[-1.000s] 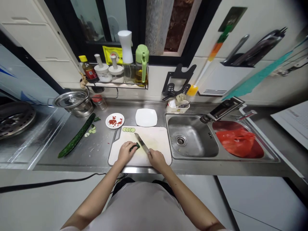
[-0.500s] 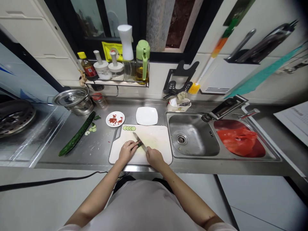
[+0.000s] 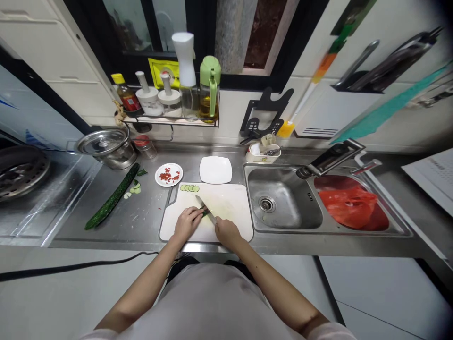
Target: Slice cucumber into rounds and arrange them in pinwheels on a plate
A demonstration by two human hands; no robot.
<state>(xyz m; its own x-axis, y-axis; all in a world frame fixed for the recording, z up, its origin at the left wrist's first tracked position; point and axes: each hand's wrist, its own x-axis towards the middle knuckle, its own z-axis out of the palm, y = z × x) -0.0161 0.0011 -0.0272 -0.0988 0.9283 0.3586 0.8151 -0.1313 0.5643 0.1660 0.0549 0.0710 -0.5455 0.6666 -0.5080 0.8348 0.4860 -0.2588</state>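
Observation:
A white cutting board (image 3: 233, 203) lies on the steel counter in front of me. My left hand (image 3: 187, 223) is closed on a short piece of cucumber (image 3: 204, 213), pressing it to the board; the fingers cover most of it. In my right hand (image 3: 226, 232) is a knife (image 3: 206, 208), its blade slanting up and left across the cucumber piece. Several cucumber slices (image 3: 189, 188) overlap in a row at the board's upper left. Behind the board stands a white square plate (image 3: 215, 170). To its left, a round plate (image 3: 159, 170) carries small red pieces.
A whole cucumber (image 3: 112, 200) lies on the left, with cucumber scraps (image 3: 135, 189) beside it. Farther back stands a lidded steel pot (image 3: 116, 151). The double sink (image 3: 286, 203) is on the right, with a red plastic bag (image 3: 350, 205) in one basin. Bottles stand on a rack (image 3: 170, 122).
Both hands, the knife and the cucumber piece look nearly the same as before. The view has shifted very slightly.

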